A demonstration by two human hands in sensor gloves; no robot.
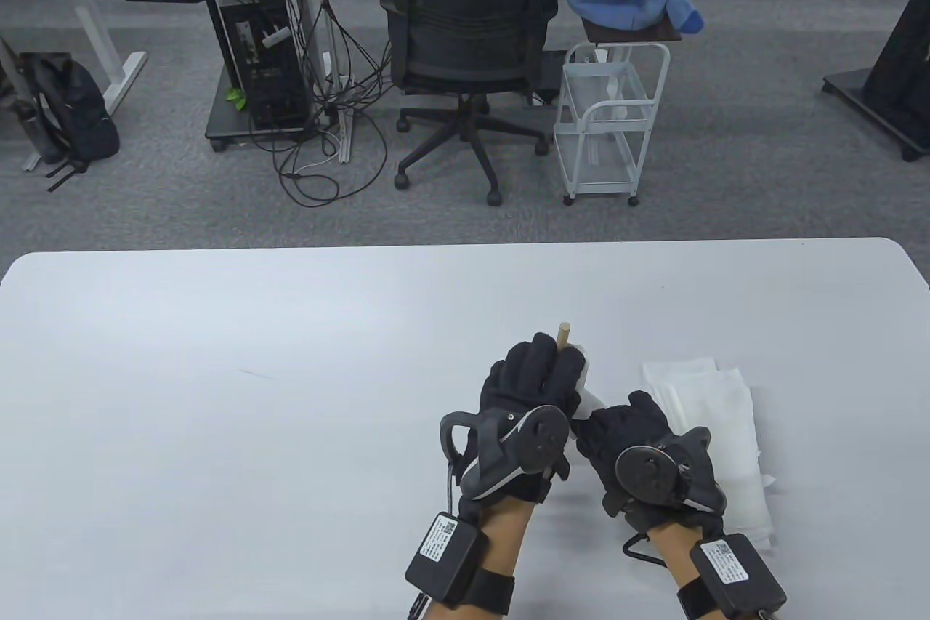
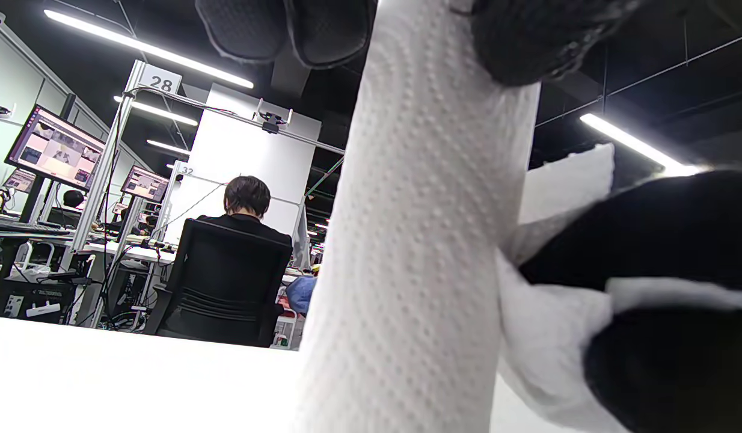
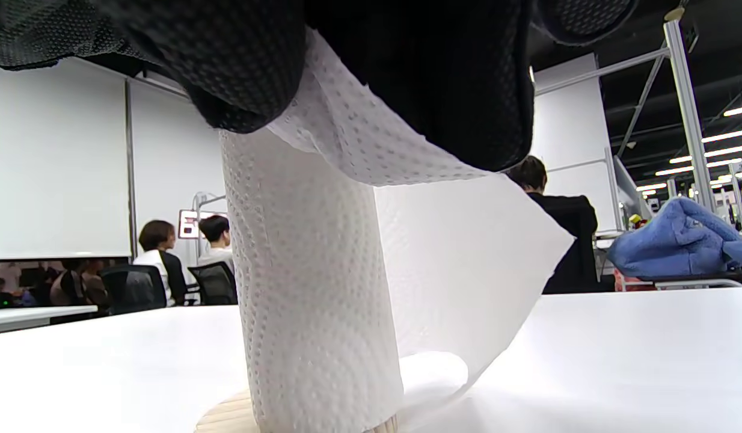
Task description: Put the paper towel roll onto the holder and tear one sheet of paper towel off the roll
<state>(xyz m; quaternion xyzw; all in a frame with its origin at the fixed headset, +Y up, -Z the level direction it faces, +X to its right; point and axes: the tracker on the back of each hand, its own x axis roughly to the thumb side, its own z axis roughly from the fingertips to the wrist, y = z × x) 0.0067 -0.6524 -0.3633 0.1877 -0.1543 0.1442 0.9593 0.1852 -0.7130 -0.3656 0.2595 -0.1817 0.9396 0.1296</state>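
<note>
Nearest, the right hand [image 1: 631, 431] pinches the roll's loose sheet [image 3: 467, 258], not yet torn. Just beyond, the left hand [image 1: 527, 380] wraps its grip round the paper towel roll [image 3: 311, 288], already seated on the wooden holder [image 1: 562, 333] at the tabletop's [image 1: 218, 358] near right.

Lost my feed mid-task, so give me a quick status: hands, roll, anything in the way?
Left hand grips paper towel roll, upright on holder. Right hand pinches loose sheet, not yet torn. Earlier torn sheets lie beside, not blocking.
</note>
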